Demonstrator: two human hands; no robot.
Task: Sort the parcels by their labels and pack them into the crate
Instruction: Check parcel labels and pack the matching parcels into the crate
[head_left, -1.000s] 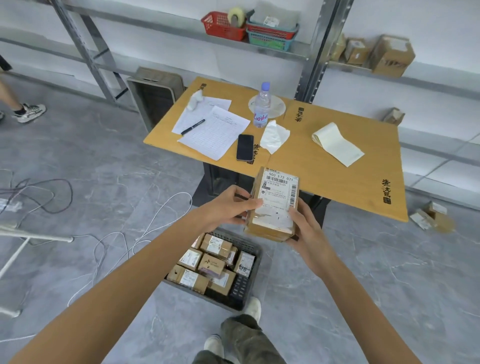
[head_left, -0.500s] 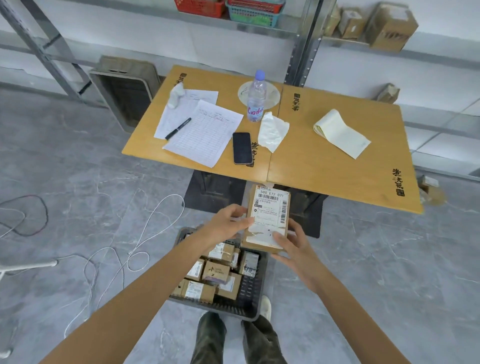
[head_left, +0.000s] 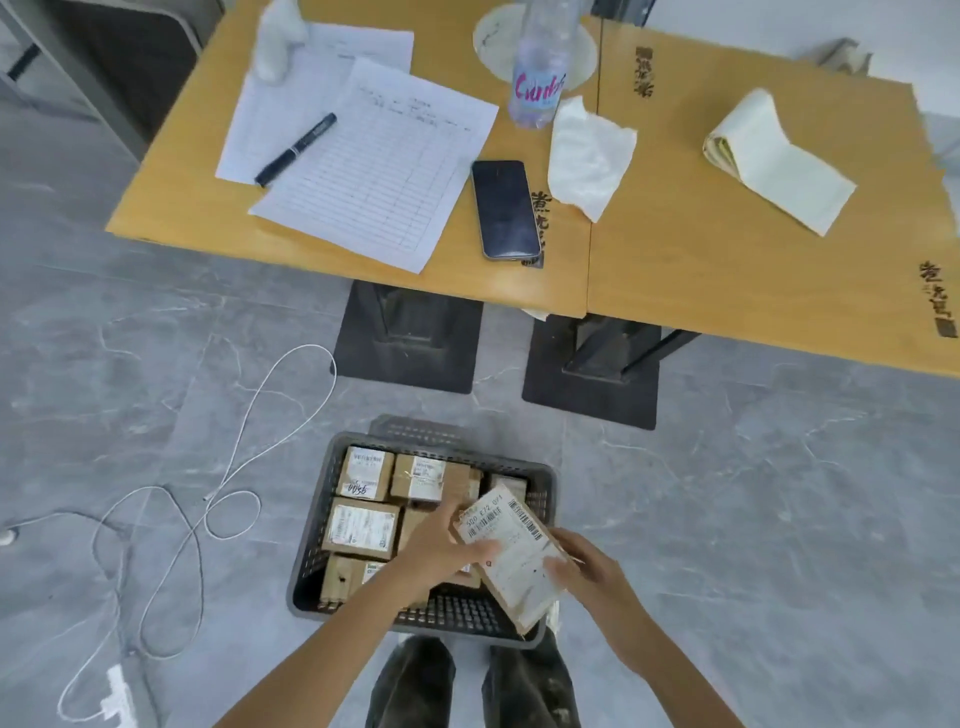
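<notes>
Main worry here: the left half of the crate (head_left: 310, 566) (lower middle of the frame) is already packed tight with labelled boxes (head_left: 361, 525). The only free room looks like the strip along its right and near side. The parcel (head_left: 511, 551) is held slanted, and its near end hangs over the crate's near right corner. So I'd guess it could catch the rim, or end up wedged on top of the boxes instead of dropping flat. It might also twist loose, since the grip looks like fingertips only (hard to be sure, it's a bit blurry).

Positions: the left hand (head_left: 441, 540) is over the middle of the crate, fingers curled onto the parcel's left edge and label. The parcel sits between both hands, label up, above the crate's right side. The right hand (head_left: 587, 571) grips its right edge, just right of the crate.
</notes>
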